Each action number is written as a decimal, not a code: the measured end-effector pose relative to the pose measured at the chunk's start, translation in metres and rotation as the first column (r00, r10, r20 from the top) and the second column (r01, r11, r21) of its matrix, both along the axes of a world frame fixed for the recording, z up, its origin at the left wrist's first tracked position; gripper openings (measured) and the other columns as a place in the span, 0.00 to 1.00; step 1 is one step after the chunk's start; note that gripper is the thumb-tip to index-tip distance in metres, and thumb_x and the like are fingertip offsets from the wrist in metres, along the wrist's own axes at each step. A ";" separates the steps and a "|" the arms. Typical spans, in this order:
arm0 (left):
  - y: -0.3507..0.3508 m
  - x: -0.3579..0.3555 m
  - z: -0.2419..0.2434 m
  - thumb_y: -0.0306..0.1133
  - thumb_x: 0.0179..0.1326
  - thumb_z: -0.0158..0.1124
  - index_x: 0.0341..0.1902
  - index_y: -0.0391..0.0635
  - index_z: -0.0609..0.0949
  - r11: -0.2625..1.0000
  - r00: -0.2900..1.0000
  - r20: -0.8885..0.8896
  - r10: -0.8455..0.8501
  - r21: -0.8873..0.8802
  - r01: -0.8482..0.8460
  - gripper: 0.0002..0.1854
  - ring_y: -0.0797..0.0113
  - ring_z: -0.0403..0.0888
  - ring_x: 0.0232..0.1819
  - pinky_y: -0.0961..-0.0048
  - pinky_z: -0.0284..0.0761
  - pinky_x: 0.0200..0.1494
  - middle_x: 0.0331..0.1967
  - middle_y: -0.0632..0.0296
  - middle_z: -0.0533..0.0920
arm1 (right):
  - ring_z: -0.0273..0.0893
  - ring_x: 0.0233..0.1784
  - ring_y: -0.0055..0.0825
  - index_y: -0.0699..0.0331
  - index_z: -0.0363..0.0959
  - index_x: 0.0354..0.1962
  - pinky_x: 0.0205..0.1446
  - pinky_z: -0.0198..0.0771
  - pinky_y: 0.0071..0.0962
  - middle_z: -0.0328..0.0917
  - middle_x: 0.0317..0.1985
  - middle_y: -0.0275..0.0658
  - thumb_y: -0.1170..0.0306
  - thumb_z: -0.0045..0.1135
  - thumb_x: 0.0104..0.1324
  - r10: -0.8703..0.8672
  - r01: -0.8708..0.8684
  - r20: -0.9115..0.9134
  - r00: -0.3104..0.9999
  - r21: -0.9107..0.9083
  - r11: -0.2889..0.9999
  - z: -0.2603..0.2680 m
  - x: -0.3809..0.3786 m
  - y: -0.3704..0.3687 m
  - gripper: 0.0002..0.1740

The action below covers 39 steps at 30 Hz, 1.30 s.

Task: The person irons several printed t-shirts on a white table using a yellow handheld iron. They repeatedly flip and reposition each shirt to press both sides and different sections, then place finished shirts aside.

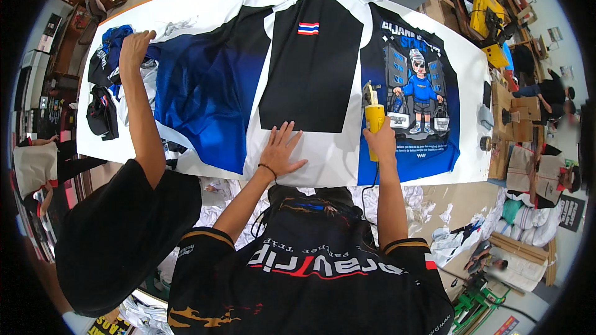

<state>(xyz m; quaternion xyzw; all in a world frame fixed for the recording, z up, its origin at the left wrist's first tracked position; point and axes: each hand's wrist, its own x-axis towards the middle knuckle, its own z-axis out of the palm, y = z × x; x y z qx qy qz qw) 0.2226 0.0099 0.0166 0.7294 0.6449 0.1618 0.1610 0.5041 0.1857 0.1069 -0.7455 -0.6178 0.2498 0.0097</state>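
Observation:
My right hand (pixel 381 138) grips the yellow body of an electric fabric cutter (pixel 374 114), its metal head pointing away from me beside the printed blue-and-black panel (pixel 409 102). That panel bears a cartoon figure and writing. Flat and with spread fingers, my left hand (pixel 281 151) presses on the white margin of the fabric, its fingertips at the lower edge of a black panel (pixel 312 70). A small striped flag patch (pixel 308 28) is printed on the black panel. Left of it lies a blue-to-black fabric piece (pixel 205 97).
A co-worker's arm (pixel 139 111) reaches over the white table (pixel 470 149) at left, the hand at a pile of cut fabric (pixel 106 65). The cutter's cord (pixel 372 186) hangs off the front edge. White scraps (pixel 219 204) cover the floor. Cardboard boxes (pixel 512 102) stand at right.

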 end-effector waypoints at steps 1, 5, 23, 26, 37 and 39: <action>0.000 0.000 0.000 0.67 0.59 0.66 0.78 0.47 0.70 1.000 1.000 0.000 0.001 0.000 -0.001 0.50 0.45 0.48 0.85 0.42 0.40 0.84 0.83 0.43 0.56 | 0.84 0.51 0.62 0.62 0.62 0.60 0.56 0.79 0.54 0.84 0.48 0.60 0.58 0.70 0.58 0.014 -0.014 -0.008 1.000 0.003 1.000 -0.001 -0.003 0.009 0.38; 0.001 0.001 0.000 0.67 0.60 0.65 0.79 0.47 0.69 0.999 1.000 -0.004 0.001 -0.032 -0.001 0.50 0.44 0.48 0.85 0.43 0.40 0.84 0.82 0.42 0.56 | 0.84 0.52 0.61 0.62 0.62 0.60 0.56 0.80 0.54 0.84 0.48 0.60 0.58 0.70 0.57 0.044 -0.043 -0.020 0.999 0.023 0.999 -0.005 -0.010 0.045 0.38; -0.001 0.000 -0.004 0.68 0.60 0.64 0.77 0.47 0.71 1.000 1.000 -0.027 -0.003 0.019 0.004 0.49 0.44 0.50 0.84 0.43 0.41 0.84 0.82 0.43 0.57 | 0.83 0.57 0.61 0.67 0.63 0.59 0.62 0.78 0.52 0.83 0.52 0.63 0.55 0.73 0.54 0.071 -0.069 -0.017 0.997 0.061 0.996 -0.021 -0.046 0.156 0.42; -0.002 -0.001 -0.005 0.68 0.61 0.64 0.77 0.47 0.71 1.000 1.000 -0.027 0.001 0.012 -0.001 0.48 0.44 0.51 0.84 0.43 0.42 0.84 0.82 0.43 0.57 | 0.82 0.58 0.61 0.69 0.64 0.60 0.63 0.77 0.50 0.83 0.52 0.64 0.55 0.74 0.53 0.072 -0.070 -0.028 0.997 0.070 0.995 -0.021 -0.051 0.163 0.44; 0.010 0.004 -0.010 0.64 0.59 0.69 0.76 0.47 0.72 0.993 0.995 0.009 0.095 0.066 -0.096 0.47 0.44 0.56 0.81 0.44 0.49 0.82 0.80 0.44 0.60 | 0.85 0.53 0.54 0.70 0.70 0.56 0.59 0.80 0.47 0.85 0.47 0.56 0.59 0.75 0.52 0.084 -0.064 -0.233 0.969 0.090 0.994 -0.020 -0.023 0.158 0.38; 0.026 0.000 -0.017 0.63 0.60 0.69 0.76 0.48 0.72 0.980 0.984 -0.111 0.139 0.156 -0.121 0.46 0.45 0.57 0.80 0.46 0.50 0.82 0.79 0.45 0.62 | 0.86 0.45 0.43 0.69 0.72 0.53 0.48 0.83 0.41 0.84 0.42 0.49 0.65 0.75 0.53 -0.001 -0.021 -0.520 0.854 -0.036 0.999 -0.021 0.007 0.137 0.33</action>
